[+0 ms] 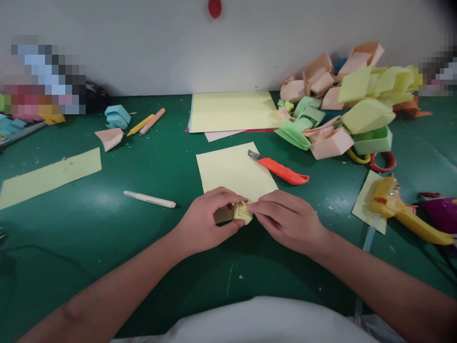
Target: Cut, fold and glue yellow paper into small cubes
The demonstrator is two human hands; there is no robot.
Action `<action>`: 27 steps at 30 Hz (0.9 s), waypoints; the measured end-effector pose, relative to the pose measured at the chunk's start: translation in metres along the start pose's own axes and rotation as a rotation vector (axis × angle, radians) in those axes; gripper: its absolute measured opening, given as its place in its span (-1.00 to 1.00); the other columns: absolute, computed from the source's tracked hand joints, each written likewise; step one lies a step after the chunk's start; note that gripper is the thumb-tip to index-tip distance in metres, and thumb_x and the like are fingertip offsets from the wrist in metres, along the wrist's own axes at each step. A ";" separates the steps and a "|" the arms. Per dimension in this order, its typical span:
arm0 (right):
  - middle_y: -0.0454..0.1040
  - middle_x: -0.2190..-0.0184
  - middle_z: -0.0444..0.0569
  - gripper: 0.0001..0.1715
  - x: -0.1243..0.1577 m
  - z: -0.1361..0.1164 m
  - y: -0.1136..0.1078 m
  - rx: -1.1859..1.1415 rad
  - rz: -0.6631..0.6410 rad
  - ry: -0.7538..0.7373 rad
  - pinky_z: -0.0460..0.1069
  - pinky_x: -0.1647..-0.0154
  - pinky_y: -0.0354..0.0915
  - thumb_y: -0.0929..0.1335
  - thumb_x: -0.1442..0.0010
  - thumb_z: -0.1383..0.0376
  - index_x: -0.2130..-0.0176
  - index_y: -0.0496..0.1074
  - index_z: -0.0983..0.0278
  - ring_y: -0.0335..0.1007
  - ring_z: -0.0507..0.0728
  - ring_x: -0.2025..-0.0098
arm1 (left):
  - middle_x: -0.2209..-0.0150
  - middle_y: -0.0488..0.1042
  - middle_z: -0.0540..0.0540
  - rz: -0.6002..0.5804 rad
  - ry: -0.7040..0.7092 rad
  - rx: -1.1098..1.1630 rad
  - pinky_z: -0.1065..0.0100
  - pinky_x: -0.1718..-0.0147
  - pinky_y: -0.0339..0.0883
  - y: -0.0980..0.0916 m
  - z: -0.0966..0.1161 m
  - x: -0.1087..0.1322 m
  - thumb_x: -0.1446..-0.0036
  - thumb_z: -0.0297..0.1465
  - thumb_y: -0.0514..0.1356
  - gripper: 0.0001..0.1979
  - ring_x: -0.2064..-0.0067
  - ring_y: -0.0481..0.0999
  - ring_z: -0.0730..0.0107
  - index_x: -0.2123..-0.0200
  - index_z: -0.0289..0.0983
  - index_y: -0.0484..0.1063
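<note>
A small folded yellow paper piece (242,213) is pinched between both my hands at the middle of the green table (107,228). My left hand (205,219) grips it from the left with thumb and curled fingers. My right hand (285,219) pinches its right side with the fingertips. The piece lies over the near edge of a yellow paper sheet (233,169). An orange utility knife (282,170) rests just right of that sheet, blade end pointing to the upper left.
A white pen (150,199) lies to the left. A yellow paper stack (232,112) sits at the back. Folded paper shapes (342,105) pile at the back right. A yellow glue gun (403,209) lies on the right, a yellow strip (50,177) on the left.
</note>
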State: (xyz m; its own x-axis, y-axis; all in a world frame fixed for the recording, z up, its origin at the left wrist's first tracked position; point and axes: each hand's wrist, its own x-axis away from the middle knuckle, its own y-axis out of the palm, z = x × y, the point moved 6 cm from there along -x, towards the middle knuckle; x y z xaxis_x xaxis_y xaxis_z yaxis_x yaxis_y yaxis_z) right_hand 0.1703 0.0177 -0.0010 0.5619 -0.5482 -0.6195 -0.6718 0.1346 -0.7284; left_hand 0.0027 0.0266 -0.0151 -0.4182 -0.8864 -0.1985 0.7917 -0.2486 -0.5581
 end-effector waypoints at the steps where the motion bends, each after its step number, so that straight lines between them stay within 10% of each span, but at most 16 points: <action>1: 0.59 0.31 -0.06 -0.76 0.000 0.001 0.001 -0.008 -0.006 0.007 -0.02 0.27 0.47 0.33 -0.30 0.45 0.11 0.51 0.19 0.51 0.06 0.30 | 0.12 0.57 -0.07 -0.002 -0.003 0.001 0.33 0.17 0.49 0.000 -0.001 0.000 -0.08 -0.44 0.34 -0.68 0.15 0.58 0.32 0.05 -0.17 0.53; 27: 0.53 0.22 -0.03 -0.70 0.002 0.009 0.008 -0.415 -0.114 0.243 -0.03 0.26 0.41 0.31 -0.27 0.49 0.05 0.45 0.21 0.48 0.04 0.27 | 0.11 0.57 -0.05 -0.025 -0.078 0.021 0.36 0.14 0.44 -0.001 -0.006 0.002 -0.10 -0.39 0.34 -0.62 0.15 0.56 0.37 -0.02 -0.17 0.50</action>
State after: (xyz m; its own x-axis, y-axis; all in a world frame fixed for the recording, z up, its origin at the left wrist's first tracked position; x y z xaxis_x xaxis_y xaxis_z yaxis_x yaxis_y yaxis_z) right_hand 0.1704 0.0254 -0.0104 0.5476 -0.7236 -0.4202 -0.7757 -0.2507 -0.5791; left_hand -0.0011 0.0271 -0.0197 -0.4026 -0.9074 -0.1205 0.7911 -0.2787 -0.5446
